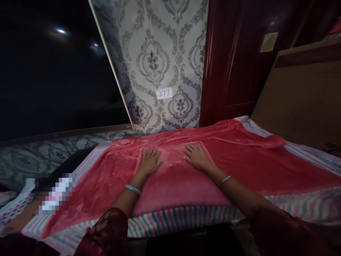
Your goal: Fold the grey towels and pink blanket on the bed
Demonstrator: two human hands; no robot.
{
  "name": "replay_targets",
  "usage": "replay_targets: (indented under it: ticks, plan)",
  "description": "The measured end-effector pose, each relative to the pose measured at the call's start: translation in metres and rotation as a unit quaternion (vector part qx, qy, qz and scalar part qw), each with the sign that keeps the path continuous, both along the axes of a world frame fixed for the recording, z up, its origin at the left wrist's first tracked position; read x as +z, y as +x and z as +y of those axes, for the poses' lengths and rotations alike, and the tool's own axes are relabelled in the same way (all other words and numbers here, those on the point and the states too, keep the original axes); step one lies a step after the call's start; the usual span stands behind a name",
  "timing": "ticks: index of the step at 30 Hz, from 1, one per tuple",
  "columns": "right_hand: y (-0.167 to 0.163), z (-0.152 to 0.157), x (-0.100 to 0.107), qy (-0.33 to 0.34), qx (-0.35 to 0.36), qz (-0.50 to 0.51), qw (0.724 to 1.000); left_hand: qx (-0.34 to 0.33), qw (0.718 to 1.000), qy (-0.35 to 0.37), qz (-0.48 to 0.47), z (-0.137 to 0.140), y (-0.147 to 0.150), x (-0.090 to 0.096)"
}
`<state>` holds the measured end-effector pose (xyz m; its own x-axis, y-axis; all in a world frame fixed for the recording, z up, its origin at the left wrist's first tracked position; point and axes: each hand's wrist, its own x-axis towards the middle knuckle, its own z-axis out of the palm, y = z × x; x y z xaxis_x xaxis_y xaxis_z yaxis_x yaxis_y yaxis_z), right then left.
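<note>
My left hand (pixel 151 162) lies flat, fingers spread, on the left part of a pinkish-red plush panel (pixel 177 185). Near the panel's far right corner, my right hand (pixel 196 156) also rests palm down with its fingers apart. The panel sits on a larger red plush cloth (pixel 239 167), which is rumpled along its far edge. Beneath the red cloth is a striped cloth (pixel 186 218) in white, grey and pink, showing along the front and sides. Whether the panel is a separate piece or a folded part of the red cloth, I cannot tell.
A large dark screen (pixel 61 81) stands at the left. Behind the cloths is a patterned wall (pixel 153 60) bearing a paper label (pixel 164 93) marked 277. A dark red door (pixel 234 64) and a brown board (pixel 301 99) are at the right. Spotted fabric (pixel 16 209) lies lower left.
</note>
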<state>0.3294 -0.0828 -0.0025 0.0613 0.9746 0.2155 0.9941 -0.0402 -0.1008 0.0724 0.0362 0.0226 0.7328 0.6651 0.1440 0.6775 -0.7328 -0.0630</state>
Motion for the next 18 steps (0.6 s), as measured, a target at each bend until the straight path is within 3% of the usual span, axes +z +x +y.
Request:
replay_targets:
  ticks: [4, 7, 12, 18]
  plan:
    - [0.035, -0.001, -0.013, -0.01, -0.078, 0.047, 0.996, 0.087, 0.995, -0.044, -0.025, 0.031, -0.018, -0.004]
    - [0.049, 0.001, -0.032, 0.015, -0.08, 0.082, 0.993, 0.068, 0.993, -0.075, -0.055, 0.048, -0.024, -0.018]
    - [0.055, 0.006, -0.055, 0.066, -0.06, 0.072, 0.993, 0.035, 0.992, -0.058, -0.103, 0.058, -0.028, -0.037]
    - [0.055, 0.005, -0.056, 0.072, -0.052, 0.074, 0.993, 0.043, 0.993, -0.061, -0.089, 0.05, -0.025, -0.033]
